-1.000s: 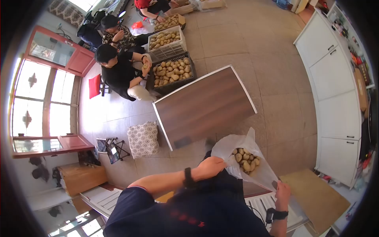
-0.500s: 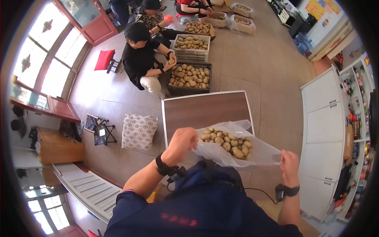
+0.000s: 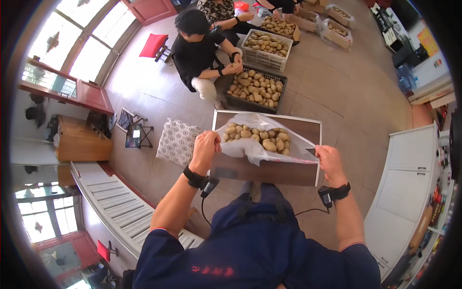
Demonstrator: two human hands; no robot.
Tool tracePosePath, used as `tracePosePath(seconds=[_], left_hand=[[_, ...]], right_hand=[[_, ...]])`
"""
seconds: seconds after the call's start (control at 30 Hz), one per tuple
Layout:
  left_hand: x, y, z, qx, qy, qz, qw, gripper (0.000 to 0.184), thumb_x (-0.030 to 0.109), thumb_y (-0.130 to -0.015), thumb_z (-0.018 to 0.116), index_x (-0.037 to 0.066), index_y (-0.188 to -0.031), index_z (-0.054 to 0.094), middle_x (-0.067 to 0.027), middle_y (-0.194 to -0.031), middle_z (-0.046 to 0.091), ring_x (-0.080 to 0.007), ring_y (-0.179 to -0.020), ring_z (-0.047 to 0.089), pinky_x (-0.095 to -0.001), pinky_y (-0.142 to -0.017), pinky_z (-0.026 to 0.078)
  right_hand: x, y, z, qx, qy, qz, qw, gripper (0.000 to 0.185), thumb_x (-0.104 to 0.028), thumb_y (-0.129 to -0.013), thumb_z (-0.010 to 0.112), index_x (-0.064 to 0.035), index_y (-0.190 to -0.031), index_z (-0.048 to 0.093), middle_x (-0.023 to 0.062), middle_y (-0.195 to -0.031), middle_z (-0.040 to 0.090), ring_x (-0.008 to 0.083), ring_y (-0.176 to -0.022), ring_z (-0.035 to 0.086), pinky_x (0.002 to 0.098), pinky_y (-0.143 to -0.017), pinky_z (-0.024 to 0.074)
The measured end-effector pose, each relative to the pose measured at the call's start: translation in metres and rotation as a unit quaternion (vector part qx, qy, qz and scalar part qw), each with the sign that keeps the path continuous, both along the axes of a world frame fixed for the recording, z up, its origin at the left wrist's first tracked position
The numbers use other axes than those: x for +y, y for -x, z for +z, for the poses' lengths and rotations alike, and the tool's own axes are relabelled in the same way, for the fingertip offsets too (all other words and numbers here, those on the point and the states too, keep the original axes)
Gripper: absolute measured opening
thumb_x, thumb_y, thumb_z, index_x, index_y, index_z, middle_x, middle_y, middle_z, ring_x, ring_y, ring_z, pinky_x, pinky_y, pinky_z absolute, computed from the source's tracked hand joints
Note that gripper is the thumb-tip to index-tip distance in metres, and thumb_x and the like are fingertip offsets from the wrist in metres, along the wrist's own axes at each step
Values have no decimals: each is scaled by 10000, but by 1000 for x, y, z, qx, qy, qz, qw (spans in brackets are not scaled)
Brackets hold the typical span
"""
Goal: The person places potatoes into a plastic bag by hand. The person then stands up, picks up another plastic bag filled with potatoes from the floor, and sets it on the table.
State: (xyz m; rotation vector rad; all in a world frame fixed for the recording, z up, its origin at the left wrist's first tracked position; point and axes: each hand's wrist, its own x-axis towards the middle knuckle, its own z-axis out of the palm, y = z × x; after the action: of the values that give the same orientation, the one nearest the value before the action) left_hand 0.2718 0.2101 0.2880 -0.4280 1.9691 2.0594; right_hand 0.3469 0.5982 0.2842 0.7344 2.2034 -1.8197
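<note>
A clear plastic bag (image 3: 255,153) full of potatoes (image 3: 262,137) is stretched open over the brown board (image 3: 293,175) with a white edge. My left hand (image 3: 207,147) is closed on the bag's left edge. The bag's right corner is pinched in my right hand (image 3: 329,161). Several potatoes lie in the bag between my two hands. Both wrists wear black bands with small devices and cables. Whether the bag rests fully on the board cannot be made out.
Beyond the board stand a black crate (image 3: 284,96) and a white crate (image 3: 288,52) of potatoes. A person in black (image 3: 195,53) sits beside them, others behind. A patterned cushion (image 3: 175,140) and folding stool (image 3: 139,136) are left; white cabinets (image 3: 404,183) stand right.
Both my hands have carried the bag of potatoes from beside the board forward and left to over it. The view has turned, and the crates now appear further right.
</note>
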Motion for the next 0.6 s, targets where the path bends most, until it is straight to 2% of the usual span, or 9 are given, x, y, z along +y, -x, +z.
tracePosePath(seconds=[0.03, 0.1, 0.2, 0.37, 0.43, 0.47, 0.5, 0.57, 0.6], left_hand=[[-2, 5, -9, -10, 2, 7, 1000, 272, 136, -885, 467, 7, -667, 566, -47, -563, 504, -132, -512, 468, -278, -537, 406], [-5, 16, -20, 34, 14, 27, 999, 253, 123, -884, 477, 7, -678, 568, -30, -525, 482, -114, -474, 465, -262, -478, 376], [-11, 35, -33, 19, 13, 58, 998, 251, 128, -887, 485, 10, -685, 574, -26, -527, 481, -104, -458, 448, -249, -458, 352], [-34, 32, -56, -4, 32, 109, 993, 227, 118, -888, 477, 11, -716, 581, -22, -524, 484, -94, -425, 419, -253, -426, 324], [-45, 28, -73, -13, 46, 124, 991, 215, 118, -883, 482, 8, -730, 586, -26, -523, 488, -98, -423, 427, -253, -425, 329], [-49, 25, -82, -24, 59, 135, 989, 205, 118, -878, 487, 5, -743, 591, -29, -521, 493, -101, -421, 435, -253, -424, 334], [-52, 23, -89, -24, 58, 138, 988, 205, 118, -878, 487, 5, -743, 591, -29, -521, 493, -101, -421, 435, -253, -424, 334], [-59, 20, -103, -80, 69, 159, 982, 198, 131, -869, 498, -4, -769, 603, -37, -523, 503, -118, -433, 464, -262, -433, 356], [-62, 18, -110, -79, 68, 163, 981, 198, 131, -869, 498, -4, -769, 603, -37, -523, 503, -118, -433, 464, -262, -433, 356]], right_hand=[[-1, 13, -5, -10, 2, 7, 1000, 329, -229, -891, 608, -29, -631, 579, -17, -583, 494, 71, -562, 417, 261, -520, 315], [-7, 38, -5, 44, -67, 88, 993, 335, -223, -891, 610, -14, -631, 583, -8, -578, 502, 74, -560, 425, 267, -521, 330], [-13, 59, -7, -13, -78, 102, 992, 339, -218, -895, 609, -3, -633, 588, -1, -567, 502, 79, -565, 433, 280, -526, 339], [-26, 63, -44, 7, -41, 183, 982, 356, -235, -900, 608, -10, -624, 595, -12, -540, 488, 75, -545, 423, 285, -513, 336], [-33, 65, -49, -4, -90, 203, 975, 361, -249, -898, 610, -9, -629, 600, -2, -523, 488, 89, -523, 434, 298, -501, 347], [-35, 65, -54, 4, -135, 225, 965, 361, -272, -893, 603, -5, -651, 623, 49, -528, 539, 132, -515, 501, 321, -510, 392], [-35, 64, -61, 5, -136, 228, 964, 361, -272, -893, 603, -5, -651, 623, 49, -528, 539, 132, -515, 501, 321, -510, 392], [-37, 61, -71, -2, -171, 278, 945, 361, -300, -881, 595, -4, -682, 651, 114, -577, 602, 186, -553, 587, 341, -558, 451], [-37, 59, -74, -13, -187, 306, 933, 363, -321, -869, 592, -6, -707, 672, 153, -640, 646, 250, -611, 643, 365, -605, 483]])
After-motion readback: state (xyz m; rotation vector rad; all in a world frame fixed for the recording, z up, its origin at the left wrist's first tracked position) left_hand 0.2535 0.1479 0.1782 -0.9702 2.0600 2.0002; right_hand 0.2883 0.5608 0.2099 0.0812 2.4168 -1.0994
